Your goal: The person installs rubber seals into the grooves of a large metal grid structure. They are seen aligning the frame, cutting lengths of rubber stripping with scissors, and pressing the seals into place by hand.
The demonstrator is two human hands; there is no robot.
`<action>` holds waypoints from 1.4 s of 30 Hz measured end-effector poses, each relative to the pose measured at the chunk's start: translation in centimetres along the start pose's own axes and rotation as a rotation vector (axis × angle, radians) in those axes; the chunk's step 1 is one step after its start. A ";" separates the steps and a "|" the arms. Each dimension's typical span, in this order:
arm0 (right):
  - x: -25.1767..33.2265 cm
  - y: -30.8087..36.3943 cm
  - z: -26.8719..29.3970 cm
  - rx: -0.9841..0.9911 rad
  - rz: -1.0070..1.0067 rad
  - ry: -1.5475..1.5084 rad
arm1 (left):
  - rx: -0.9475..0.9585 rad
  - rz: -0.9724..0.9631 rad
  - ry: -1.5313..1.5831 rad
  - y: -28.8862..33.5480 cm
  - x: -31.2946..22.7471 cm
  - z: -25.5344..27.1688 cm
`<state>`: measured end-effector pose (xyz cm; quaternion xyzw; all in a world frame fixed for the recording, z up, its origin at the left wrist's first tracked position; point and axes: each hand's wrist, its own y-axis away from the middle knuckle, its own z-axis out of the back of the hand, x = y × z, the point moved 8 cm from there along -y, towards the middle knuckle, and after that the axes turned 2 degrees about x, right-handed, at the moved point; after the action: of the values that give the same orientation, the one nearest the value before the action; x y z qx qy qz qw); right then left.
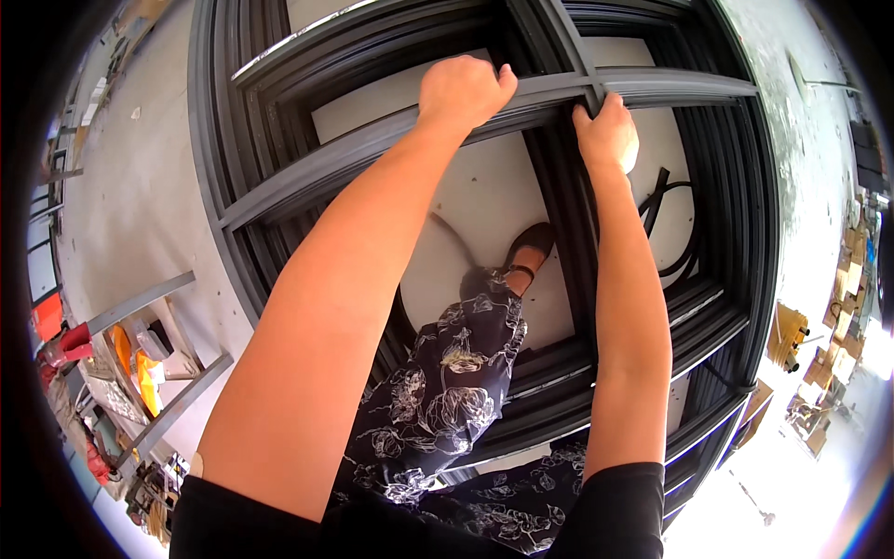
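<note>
A stack of dark grey window frames (372,140) with crossing bars lies under my arms. My left hand (463,93) is closed over the long cross bar, its thumb pointing away to the right. A little to the right, my right hand (610,138) is closed on the frame just below where the bars meet; the fingertips are partly hidden behind the bar. My foot in a dark shoe (529,244) stands on the floor inside one opening of the stack. A black flexible strip (691,224) lies curled inside the right-hand opening.
To the left, grey metal bars (177,405) lie by a low rack with orange and yellow items (146,377). At the right stand a yellow object (788,337) and several cardboard boxes (843,279). Pale concrete floor (140,186) surrounds the stack.
</note>
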<state>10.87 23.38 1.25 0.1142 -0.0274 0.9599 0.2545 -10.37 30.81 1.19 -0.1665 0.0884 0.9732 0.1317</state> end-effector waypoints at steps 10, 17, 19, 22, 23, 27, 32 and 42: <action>-18.8 24.4 4.8 -0.070 0.030 0.090 | -0.004 -0.059 0.013 0.5 0.2 0.3; -26.8 34.6 6.1 -0.114 -0.164 0.167 | -0.012 -0.054 -0.019 -0.1 1.3 0.4; -26.5 34.6 6.4 -0.143 -0.160 0.151 | -0.007 -0.060 -0.045 -0.3 1.1 0.4; -27.2 34.8 7.3 -0.138 -0.160 0.126 | 0.027 -0.051 -0.058 -1.3 0.8 -0.8; -28.0 35.1 7.7 -0.012 -0.264 0.150 | 0.052 0.052 -0.026 0.7 -0.8 -1.3; -26.3 32.9 7.3 0.040 -0.218 0.062 | -0.146 -0.157 -0.119 0.6 6.1 -0.6; -27.6 35.2 7.5 -0.116 -0.190 0.034 | -0.464 -0.461 -0.356 9.9 4.8 -1.5; -32.6 42.5 10.3 0.078 -0.334 0.015 | 0.247 -0.297 0.629 25.0 -5.9 3.6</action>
<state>19.51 -30.40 3.90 0.1197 0.0313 0.9055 0.4058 -13.24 6.48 9.79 -0.4515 0.2163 0.8266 0.2572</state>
